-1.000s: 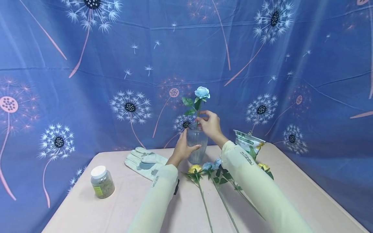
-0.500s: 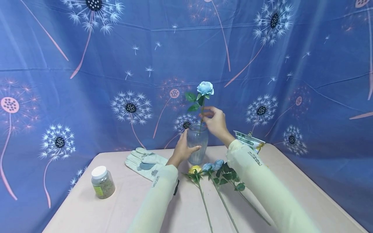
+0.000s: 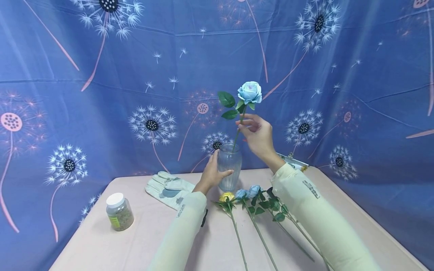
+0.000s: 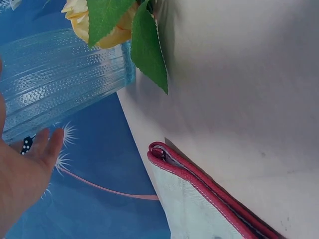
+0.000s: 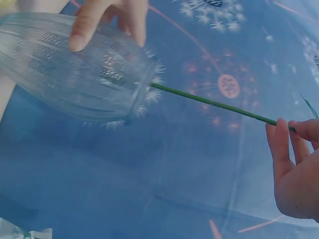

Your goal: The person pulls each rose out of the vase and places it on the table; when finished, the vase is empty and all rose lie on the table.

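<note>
A clear ribbed glass vase (image 3: 229, 169) stands upright at the back middle of the table. My left hand (image 3: 213, 171) holds it round the side, thumb across the front; in the right wrist view the thumb (image 5: 79, 37) lies on the glass. Above the vase, my right hand (image 3: 259, 135) pinches the green stem of a light blue rose (image 3: 250, 92) between thumb and fingertips. The lower end of the stem (image 5: 214, 103) is at the mouth of the vase in the right wrist view. Dark green leaves (image 3: 226, 99) hang from the left side of the rose.
A yellow rose (image 3: 226, 196), blue roses (image 3: 242, 194) and other stems lie in front of the vase. At left are pale work gloves (image 3: 169, 188) and a white-lidded jar (image 3: 119, 211). Behind my right forearm, a printed bag (image 3: 292, 162) is mostly hidden.
My right hand has moved up and to the right with the blue rose, drawing its stem up from the vase. My left hand has stayed on the vase.
</note>
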`<state>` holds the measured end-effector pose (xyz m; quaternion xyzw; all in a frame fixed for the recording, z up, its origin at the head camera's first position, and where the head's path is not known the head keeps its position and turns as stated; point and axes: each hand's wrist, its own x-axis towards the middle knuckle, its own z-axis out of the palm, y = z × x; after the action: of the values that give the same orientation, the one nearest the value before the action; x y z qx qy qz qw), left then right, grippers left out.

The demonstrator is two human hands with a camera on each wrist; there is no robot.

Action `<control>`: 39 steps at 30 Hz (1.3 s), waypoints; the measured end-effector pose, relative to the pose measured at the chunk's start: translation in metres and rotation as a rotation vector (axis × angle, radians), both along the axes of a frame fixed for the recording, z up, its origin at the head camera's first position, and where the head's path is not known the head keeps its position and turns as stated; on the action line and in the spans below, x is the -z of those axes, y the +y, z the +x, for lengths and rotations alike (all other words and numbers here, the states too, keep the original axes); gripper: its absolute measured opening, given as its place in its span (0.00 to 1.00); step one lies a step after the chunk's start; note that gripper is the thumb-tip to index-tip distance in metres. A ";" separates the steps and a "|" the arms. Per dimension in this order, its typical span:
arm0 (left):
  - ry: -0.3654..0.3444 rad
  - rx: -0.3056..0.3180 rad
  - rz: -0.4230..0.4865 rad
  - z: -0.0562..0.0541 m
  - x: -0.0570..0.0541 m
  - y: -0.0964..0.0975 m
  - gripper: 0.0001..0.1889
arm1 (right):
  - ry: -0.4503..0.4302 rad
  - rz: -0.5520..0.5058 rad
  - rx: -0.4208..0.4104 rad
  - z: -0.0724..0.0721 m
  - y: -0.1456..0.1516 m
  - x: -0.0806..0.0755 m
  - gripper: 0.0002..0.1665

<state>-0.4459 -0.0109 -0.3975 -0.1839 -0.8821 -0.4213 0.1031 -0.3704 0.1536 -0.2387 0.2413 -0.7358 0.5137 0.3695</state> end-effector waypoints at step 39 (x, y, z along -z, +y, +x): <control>0.167 0.133 0.066 -0.015 -0.008 -0.022 0.44 | -0.571 0.047 -0.280 0.105 0.003 0.104 0.22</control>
<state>-0.4608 -0.0327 -0.3891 -0.2729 -0.8419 -0.4392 0.1541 -0.2649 0.1566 -0.3431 0.1947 -0.7811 0.5893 0.0683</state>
